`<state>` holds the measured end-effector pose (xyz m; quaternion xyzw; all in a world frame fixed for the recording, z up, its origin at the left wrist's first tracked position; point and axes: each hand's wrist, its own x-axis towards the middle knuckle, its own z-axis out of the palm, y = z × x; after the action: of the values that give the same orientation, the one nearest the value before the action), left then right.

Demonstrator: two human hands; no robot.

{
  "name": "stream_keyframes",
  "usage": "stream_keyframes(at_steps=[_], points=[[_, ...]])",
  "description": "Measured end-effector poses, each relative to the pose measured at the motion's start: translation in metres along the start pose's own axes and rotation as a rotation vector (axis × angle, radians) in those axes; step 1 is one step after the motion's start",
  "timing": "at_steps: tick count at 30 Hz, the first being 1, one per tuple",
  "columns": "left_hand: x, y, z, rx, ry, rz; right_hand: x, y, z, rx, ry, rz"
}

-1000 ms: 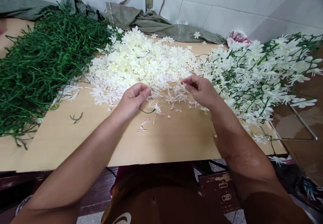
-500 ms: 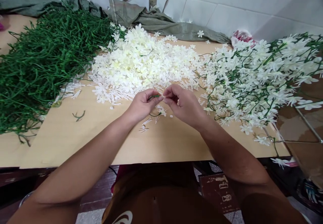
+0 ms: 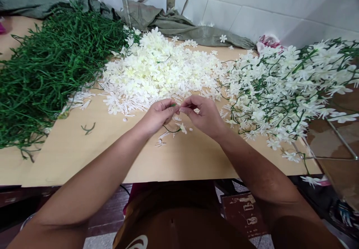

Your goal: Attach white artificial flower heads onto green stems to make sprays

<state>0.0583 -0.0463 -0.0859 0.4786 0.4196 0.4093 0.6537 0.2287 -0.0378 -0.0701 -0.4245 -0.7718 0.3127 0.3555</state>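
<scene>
My left hand (image 3: 162, 115) is closed in a pinch on a green plastic stem (image 3: 173, 105), of which only a short bit shows. Fingertip to fingertip with it, my right hand (image 3: 200, 113) pinches something small that its fingers hide. Below the hands a white artificial flower (image 3: 183, 128) hangs on a thin green branch that runs back under my left hand. Just beyond my fingers spreads a heap of loose white petals and thin white stamens (image 3: 159, 65). A few stamens and small white bits (image 3: 160, 142) lie on the board beneath.
Green stems (image 3: 56, 65) are piled high on the left. Finished-looking white flowers on stems (image 3: 280, 88) fill the right side, some hanging over the edge. Grey-green cloth (image 3: 193, 32) lies along the tiled wall. A stray green stem piece (image 3: 88, 129) rests on the tan board (image 3: 112, 166).
My fingertips have drawn closer together, covering more of the green stem. The flower hanging below has shifted slightly right and down. The heaps look the same.
</scene>
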Motion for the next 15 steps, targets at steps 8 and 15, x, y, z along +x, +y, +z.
stream_keyframes(at_steps=[8,15], points=[[0.002,0.000,-0.008,0.208,0.017,0.088,0.064,0.036,0.019,-0.307,0.103,0.150],[0.001,0.006,-0.010,0.342,0.075,0.083,0.067,0.045,0.026,-0.635,0.106,-0.002]])
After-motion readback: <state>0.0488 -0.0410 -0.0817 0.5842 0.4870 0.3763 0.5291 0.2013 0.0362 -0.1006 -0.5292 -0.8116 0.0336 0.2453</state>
